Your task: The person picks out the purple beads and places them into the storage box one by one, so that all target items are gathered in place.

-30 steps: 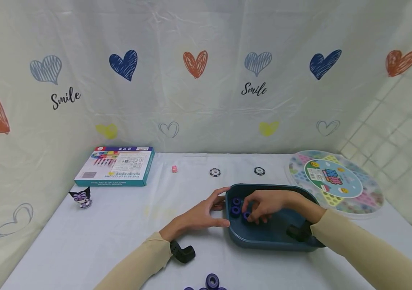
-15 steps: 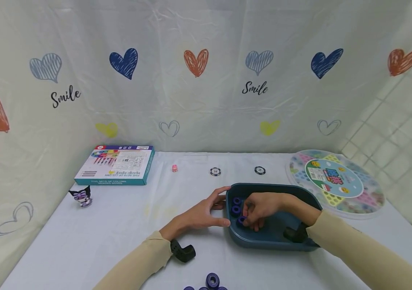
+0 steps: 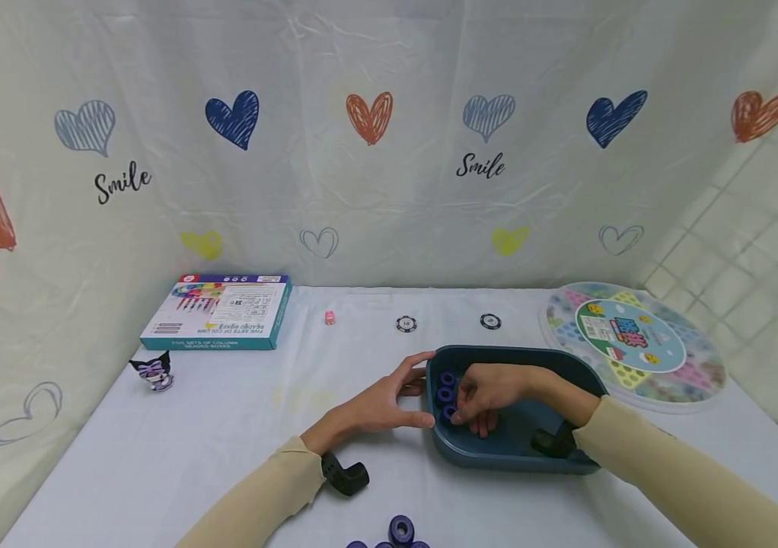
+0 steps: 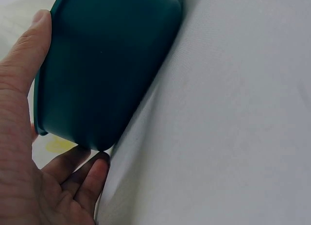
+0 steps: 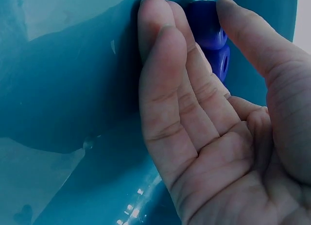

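Observation:
A dark blue-green plastic tub (image 3: 519, 457) stands on the white table. In the head view, my left hand (image 3: 378, 403) rests against its left end, thumb near the front corner and fingers at the back. The left wrist view shows that thumb along the rim and the other fingertips touching the tub's underside corner. Inside the tub, my right hand (image 3: 495, 392) pinches a purple ring-shaped bead (image 3: 449, 412) between thumb and fingers; these partly cover it. Two similar purple beads (image 3: 445, 395) line the left wall behind it.
Several purple beads (image 3: 401, 528) lie at the near table edge. Behind the tub are two poker chips (image 3: 406, 324) and a small pink piece (image 3: 330, 317). A boxed bead set (image 3: 218, 312) and a figurine (image 3: 154, 371) stand left; a round patterned package (image 3: 632, 339) lies right.
My right hand has moved slightly left and toward me with the bead, which now sits in line with the other two at the tub's left wall. The left hand has stayed in place.

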Tool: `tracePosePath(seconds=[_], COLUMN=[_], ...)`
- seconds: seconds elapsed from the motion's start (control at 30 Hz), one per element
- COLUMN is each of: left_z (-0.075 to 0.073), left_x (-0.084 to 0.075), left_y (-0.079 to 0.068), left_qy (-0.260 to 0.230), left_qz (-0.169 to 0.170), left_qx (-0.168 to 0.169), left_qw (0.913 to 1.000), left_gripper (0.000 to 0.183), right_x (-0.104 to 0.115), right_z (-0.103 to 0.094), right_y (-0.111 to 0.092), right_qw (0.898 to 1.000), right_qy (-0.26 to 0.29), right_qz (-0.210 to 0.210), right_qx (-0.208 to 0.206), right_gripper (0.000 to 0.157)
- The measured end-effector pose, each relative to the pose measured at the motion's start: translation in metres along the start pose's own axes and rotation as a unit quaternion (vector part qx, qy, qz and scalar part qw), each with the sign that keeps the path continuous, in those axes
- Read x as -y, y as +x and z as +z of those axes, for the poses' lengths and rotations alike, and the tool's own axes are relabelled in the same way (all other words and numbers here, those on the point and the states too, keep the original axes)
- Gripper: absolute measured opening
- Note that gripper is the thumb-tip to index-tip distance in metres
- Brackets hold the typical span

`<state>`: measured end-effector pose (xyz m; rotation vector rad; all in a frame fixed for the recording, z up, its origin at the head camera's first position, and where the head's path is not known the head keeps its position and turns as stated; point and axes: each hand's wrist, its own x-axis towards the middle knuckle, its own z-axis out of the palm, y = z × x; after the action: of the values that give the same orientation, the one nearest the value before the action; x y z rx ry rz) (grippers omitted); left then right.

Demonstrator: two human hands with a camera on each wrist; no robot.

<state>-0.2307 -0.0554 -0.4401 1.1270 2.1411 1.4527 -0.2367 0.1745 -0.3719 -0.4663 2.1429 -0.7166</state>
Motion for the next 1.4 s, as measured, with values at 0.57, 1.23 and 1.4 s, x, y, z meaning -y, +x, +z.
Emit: tracePosePath(seconds=[0.57, 1.23, 1.4], left_z=[0.001, -0.005, -0.006], left_x=[0.0, -0.032, -0.032], left_y=[-0.001, -0.008, -0.007], left_qy=[-0.004, -0.01, -0.007], left_qz=[-0.009, 0.016, 0.009], left_qx=[-0.001, 0.014, 0.009], left_qw=[1.0, 0.9997, 0.9999], left_gripper=[0.087, 0.089, 0.088], right_x=[0.006, 0.048, 0.047], right_z=[-0.007, 0.071, 0.098], right_y=[-0.022, -0.088, -0.091], right_qw=[0.995, 0.961, 0.972], right_qy=[-0.071, -0.162, -0.166], right_qz=[-0.049, -0.176, -0.149], right_qx=[-0.047, -0.138, -0.073], right_gripper=[0.021, 0.012, 0.014])
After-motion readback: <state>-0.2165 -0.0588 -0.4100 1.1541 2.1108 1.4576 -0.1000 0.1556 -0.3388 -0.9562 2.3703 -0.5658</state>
